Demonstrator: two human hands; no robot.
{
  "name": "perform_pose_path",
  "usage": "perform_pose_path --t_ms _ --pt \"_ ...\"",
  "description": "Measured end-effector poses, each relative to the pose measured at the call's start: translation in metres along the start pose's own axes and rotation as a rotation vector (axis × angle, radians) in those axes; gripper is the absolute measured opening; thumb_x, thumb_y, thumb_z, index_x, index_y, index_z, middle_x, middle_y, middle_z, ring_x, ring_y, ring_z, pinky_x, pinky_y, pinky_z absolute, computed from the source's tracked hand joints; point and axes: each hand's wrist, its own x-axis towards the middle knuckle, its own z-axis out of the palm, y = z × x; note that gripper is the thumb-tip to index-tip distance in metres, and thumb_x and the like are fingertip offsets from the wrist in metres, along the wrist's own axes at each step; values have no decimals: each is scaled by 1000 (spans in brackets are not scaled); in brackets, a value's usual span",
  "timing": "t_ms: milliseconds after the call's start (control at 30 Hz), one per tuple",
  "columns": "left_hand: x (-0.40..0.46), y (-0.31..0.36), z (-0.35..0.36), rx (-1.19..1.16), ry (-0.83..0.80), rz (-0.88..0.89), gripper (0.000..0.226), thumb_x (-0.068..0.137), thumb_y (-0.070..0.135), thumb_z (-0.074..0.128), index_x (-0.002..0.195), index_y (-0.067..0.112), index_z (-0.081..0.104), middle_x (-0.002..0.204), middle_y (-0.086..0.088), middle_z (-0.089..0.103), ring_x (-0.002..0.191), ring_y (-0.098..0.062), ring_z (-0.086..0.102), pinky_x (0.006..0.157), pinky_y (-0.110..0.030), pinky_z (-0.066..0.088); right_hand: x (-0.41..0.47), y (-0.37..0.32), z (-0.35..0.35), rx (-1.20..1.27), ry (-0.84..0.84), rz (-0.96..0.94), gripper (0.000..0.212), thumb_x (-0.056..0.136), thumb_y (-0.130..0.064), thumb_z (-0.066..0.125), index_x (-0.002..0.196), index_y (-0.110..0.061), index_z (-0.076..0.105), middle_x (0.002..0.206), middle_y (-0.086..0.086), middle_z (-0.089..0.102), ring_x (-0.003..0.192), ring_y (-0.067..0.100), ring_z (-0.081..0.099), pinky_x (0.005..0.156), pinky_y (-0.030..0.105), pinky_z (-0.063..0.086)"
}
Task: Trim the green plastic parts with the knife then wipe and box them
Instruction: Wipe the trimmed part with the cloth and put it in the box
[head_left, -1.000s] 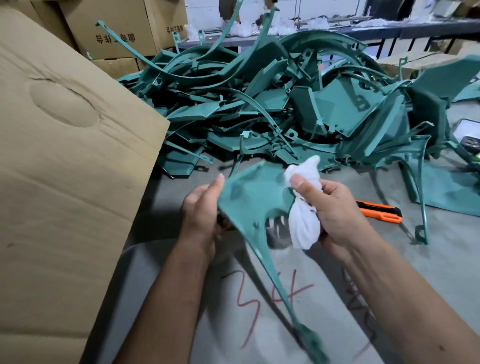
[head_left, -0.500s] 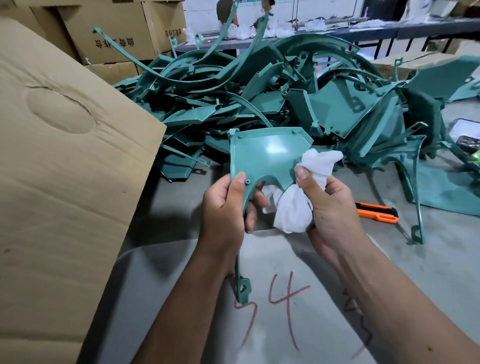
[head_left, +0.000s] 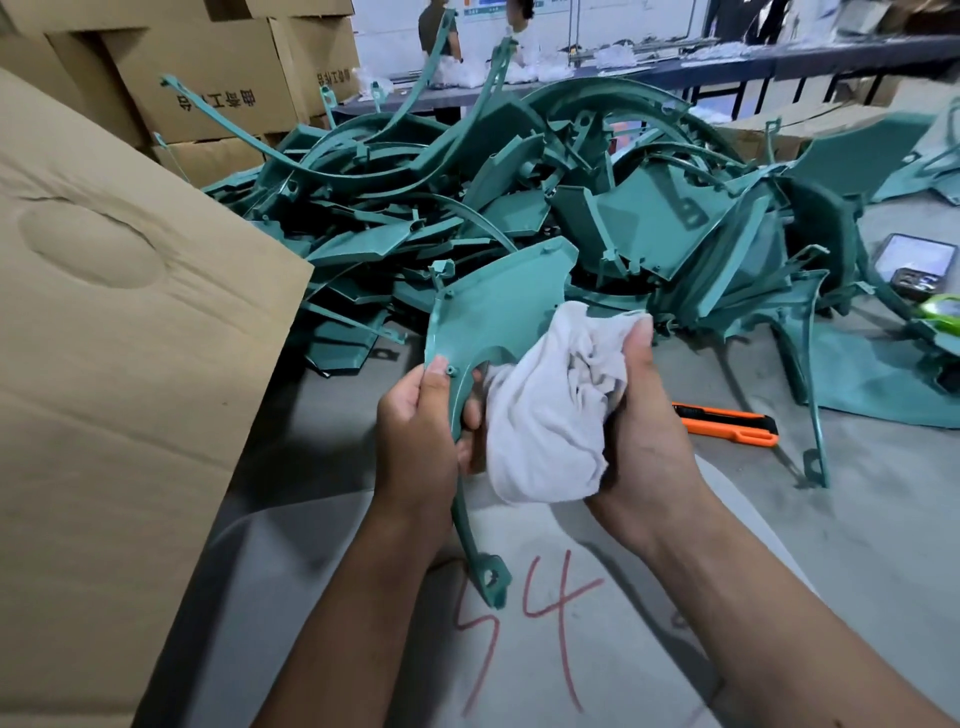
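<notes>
- A green part (head_left: 493, 317) is gripped low on its left edge by the left hand (head_left: 421, 441), thumb laid on the face and fingers curled round behind the narrow leg.
- A bunched white rag (head_left: 550, 415) is clutched in the right hand (head_left: 644, 436), thumb up along its right side, and is pressed against the lower right of the part's flat panel.
- The part is held upright above the table (head_left: 857, 519), its broad panel rising above both hands and its thin leg hanging down past the left wrist to a small eyelet just over a red "54" written on a grey sheet (head_left: 649, 649).
- An orange knife (head_left: 727, 418) is seen lying on the table just right of the right hand, untouched.
- A tangled pile (head_left: 519, 197) of like green parts is heaped behind the hands.
- A cardboard flap (head_left: 119, 364) is seen at the left, with boxes (head_left: 208, 78) stacked beyond it.
</notes>
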Motion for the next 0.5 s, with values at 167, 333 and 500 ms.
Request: perform_pose_path --t_ms 167,333,500 --pt "-2 2 1 37 -67 17 34 111 24 39 91 2 55 56 2 46 38 -8 33 36 -19 26 -4 2 5 -31 22 -65 63 91 -56 55 112 2 67 109 21 76 92 34 76 73 41 63" --pt "-9 9 5 -77 -220 -58 37 108 36 42 92 6 55 58 -4 49 39 -11 30 36 -21 22 -7 -3 4 -98 66 -281 25 87 -21 70 87 4 65 77 21 70 66 35 69 58 44 61" --pt "-7 15 8 -54 -282 -125 36 103 41 51 93 7 48 52 2 33 36 -7 25 38 -16 20 -3 -6 -5 -246 90 -369 7 77 -23 77 76 -18 81 72 2 73 62 15 68 58 26 56"
